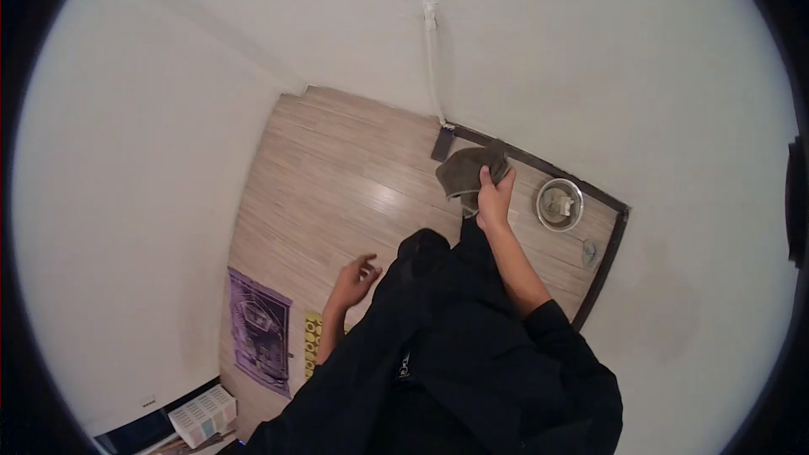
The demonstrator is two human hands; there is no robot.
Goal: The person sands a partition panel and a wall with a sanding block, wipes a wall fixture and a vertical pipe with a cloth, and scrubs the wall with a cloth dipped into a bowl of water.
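Note:
A grey-brown cloth (465, 170) hangs bunched in my right hand (495, 198), with the thumb lying on top and the other fingers mostly hidden behind. It is over the floor near the dark skirting along the wall. My left hand (355, 281) is at my left side above the floor, its fingers loosely bent and apart, with nothing in it. Right of my right hand, a round metal-rimmed bin (559, 205) stands in the corner with some pale, crumpled material inside.
Dark skirting (581, 185) borders the wood-look floor (337, 177). A dark block (442, 143) sits below a white wall conduit (433, 59). A small greyish item (589, 253) lies near the bin. A purple mat (259, 329), a yellow patterned mat (313, 339) and a white box (204, 415) are at left.

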